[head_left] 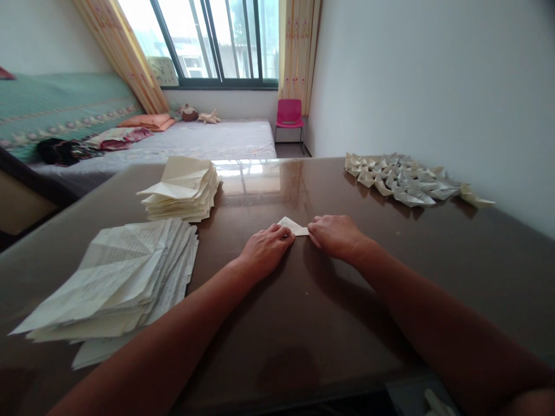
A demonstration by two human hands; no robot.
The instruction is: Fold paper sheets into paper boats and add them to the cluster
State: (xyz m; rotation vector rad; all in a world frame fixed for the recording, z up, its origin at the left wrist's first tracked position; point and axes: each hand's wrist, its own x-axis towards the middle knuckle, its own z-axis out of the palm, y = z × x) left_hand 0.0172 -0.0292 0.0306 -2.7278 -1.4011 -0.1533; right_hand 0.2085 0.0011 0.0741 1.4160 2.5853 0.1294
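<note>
A small folded piece of white paper [295, 227] lies on the brown table between my two hands. My left hand [269, 247] is closed on its left end, with the fingertips pressing the paper. At the right end, my right hand [333, 233] has its fingers curled and pinches the edge. Part of the paper is hidden under the fingers of both hands. Left of my left hand lies a pile of creased, handwritten sheets [117, 266], and behind that a stack of cream sheets [182, 188].
Several folded paper boats [403, 179] sit grouped at the table's far right, near the white wall. The glossy brown table [260, 190] reflects the window. Beyond its far edge are a bed [243, 136] and a pink chair [289, 114].
</note>
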